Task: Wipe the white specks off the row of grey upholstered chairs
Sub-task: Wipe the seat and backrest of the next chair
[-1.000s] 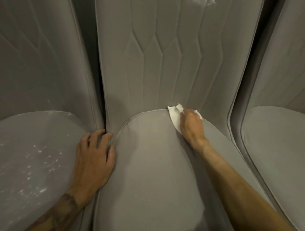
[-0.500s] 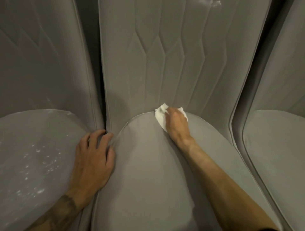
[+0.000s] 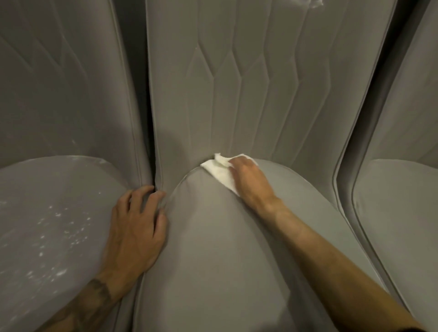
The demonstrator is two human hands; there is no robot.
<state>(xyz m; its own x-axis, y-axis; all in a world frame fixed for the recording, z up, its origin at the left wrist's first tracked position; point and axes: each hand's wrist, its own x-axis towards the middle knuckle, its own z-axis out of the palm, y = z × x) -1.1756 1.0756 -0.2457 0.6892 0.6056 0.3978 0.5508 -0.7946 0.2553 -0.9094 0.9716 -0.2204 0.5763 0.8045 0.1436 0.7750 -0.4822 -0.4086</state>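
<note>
Three grey upholstered chairs in a row, entered left to right. Left chair (image 3: 47, 189): unchanged over the past second; white specks (image 3: 64, 227) lie scattered across the middle and front of its seat, none yet wiped; the cushion is domed and round-fronted, in matt short-napped fabric with a piped edge. Left hand (image 3: 136, 227): has not moved, palm down on the seam where the left and middle seats meet, fingers slightly apart and lightly bent, holding nothing; judged to be a brace. Middle chair (image 3: 213, 256): no specks show on the seat; its backrest (image 3: 248, 94) is quilted in long stitched channels with angled lozenge ends. White cloth (image 3: 219, 169): thin, soft and crumpled, possibly paper; it has travelled leftward along the crease between seat and backrest, from right of centre to left of centre. Right hand (image 3: 247, 180): has moved with the cloth, fingers together and bent down over it, pressing it into the crease. Judgement: the pass along the rear edge is close to its left end, so this seat is probably near done, with the speckled left seat remaining. White scrap (image 3: 314, 2) at the top of the backrest: nature cannot be told. Right chair (image 3: 398, 213): partly in view, same fabric and piping, no specks seen on the part shown
</note>
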